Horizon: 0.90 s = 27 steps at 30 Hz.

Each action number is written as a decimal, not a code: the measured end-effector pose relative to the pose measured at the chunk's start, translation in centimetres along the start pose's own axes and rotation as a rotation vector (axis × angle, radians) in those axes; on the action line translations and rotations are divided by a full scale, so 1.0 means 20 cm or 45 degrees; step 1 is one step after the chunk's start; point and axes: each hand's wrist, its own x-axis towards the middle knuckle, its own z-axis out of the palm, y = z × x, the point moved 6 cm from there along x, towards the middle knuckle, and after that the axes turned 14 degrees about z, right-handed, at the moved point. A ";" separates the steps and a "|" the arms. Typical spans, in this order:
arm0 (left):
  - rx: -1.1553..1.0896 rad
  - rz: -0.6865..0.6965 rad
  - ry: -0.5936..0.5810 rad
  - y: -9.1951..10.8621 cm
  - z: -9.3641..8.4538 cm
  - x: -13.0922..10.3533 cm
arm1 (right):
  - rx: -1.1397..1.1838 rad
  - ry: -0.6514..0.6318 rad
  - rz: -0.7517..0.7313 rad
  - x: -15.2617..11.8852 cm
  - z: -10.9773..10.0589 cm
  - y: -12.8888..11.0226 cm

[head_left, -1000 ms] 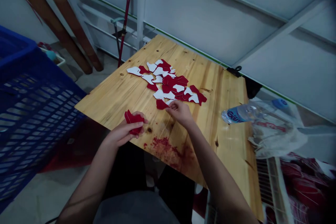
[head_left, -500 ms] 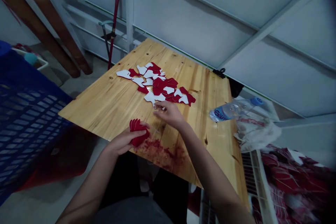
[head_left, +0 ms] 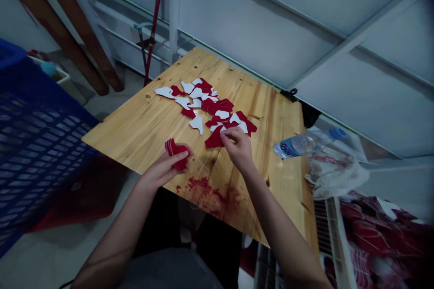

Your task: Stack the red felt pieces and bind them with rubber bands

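Note:
My left hand (head_left: 166, 166) is closed round a small stack of red cut pieces (head_left: 179, 153), their layered edges fanning up at its left end. Over the table's middle, my right hand (head_left: 238, 146) pinches one red cut piece (head_left: 214, 139) between thumb and fingertips. That piece hangs at the near side of a loose spread of cut pieces (head_left: 217, 106), some showing red and others white. A single white piece (head_left: 197, 123) lies a little apart, left of my right hand. The wooden table (head_left: 135, 122) carries all of these.
Red crumbs (head_left: 206, 192) litter the table's near edge. At the right lie a water bottle (head_left: 291, 146) and a plastic bag (head_left: 335, 171), above a crate of red and white pieces (head_left: 376, 230). A blue basket (head_left: 37, 144) stands left; a white panelled wall (head_left: 244, 22) rises behind.
My right hand has moved right and picked up a red piece from the spread. A white piece now lies separate. My left hand keeps its stack, slightly higher in view.

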 end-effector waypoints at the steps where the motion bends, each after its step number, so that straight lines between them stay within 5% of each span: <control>1: 0.026 -0.002 0.015 -0.01 0.01 0.01 | 0.056 -0.068 0.050 -0.03 0.02 -0.01; 6: 0.200 0.080 0.074 0.00 0.04 0.06 | 0.213 -0.222 0.172 -0.15 0.13 -0.01; 16: 0.235 0.109 -0.084 -0.04 0.09 0.09 | 0.181 -0.277 0.162 -0.26 0.23 -0.04; 19: 0.228 0.137 -0.018 -0.02 0.07 0.12 | 0.057 -0.333 0.150 -0.18 0.25 -0.01; 24: 0.203 0.025 0.010 0.06 -0.01 0.10 | -0.619 -0.196 0.000 0.13 0.23 -0.04; 27: 0.039 0.073 0.051 0.12 -0.06 0.08 | -0.881 -0.378 -0.152 0.26 0.33 -0.08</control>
